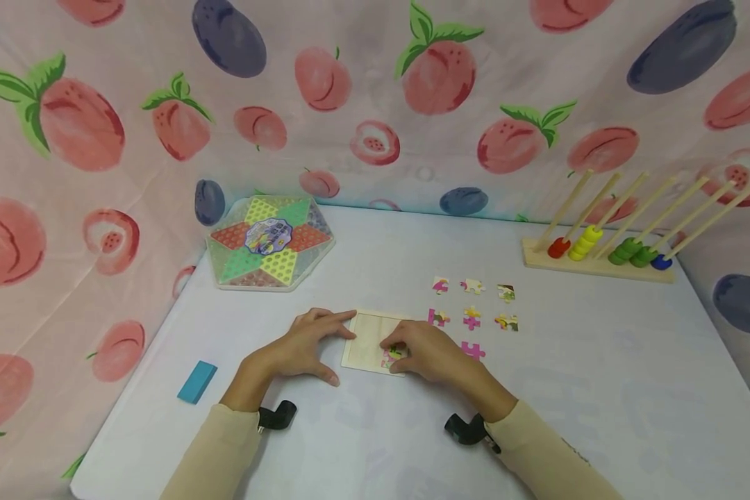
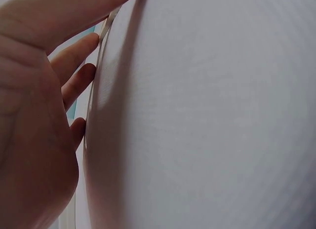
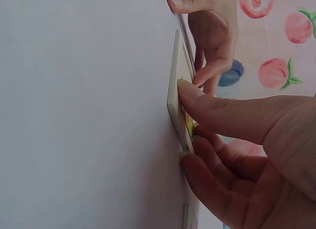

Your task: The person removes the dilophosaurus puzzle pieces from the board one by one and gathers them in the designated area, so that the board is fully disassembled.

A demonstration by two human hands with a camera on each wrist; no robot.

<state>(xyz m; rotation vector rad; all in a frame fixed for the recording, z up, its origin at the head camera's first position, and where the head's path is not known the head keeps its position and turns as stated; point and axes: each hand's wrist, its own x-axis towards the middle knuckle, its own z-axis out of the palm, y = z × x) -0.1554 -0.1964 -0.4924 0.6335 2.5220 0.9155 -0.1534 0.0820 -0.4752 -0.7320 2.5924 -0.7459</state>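
A shallow wooden puzzle tray (image 1: 367,340) lies on the table in front of me. My left hand (image 1: 303,344) is at its left side, fingers extended with the tips at the rim and the thumb spread over the table. Over the tray's right part, my right hand (image 1: 428,351) curls its thumb and fingers around a pink, yellow and green puzzle piece (image 1: 392,355) close to the tray floor. In the right wrist view the right thumb (image 3: 212,108) presses beside the piece near the tray's corner. The right hand hides the tray's right edge.
Several loose puzzle pieces (image 1: 471,318) lie in rows right of the tray. A bead-stacking rack (image 1: 600,264) with upright rods stands at the back right, a star-patterned game board (image 1: 270,243) at the back left. A blue block (image 1: 197,382) lies near the left edge.
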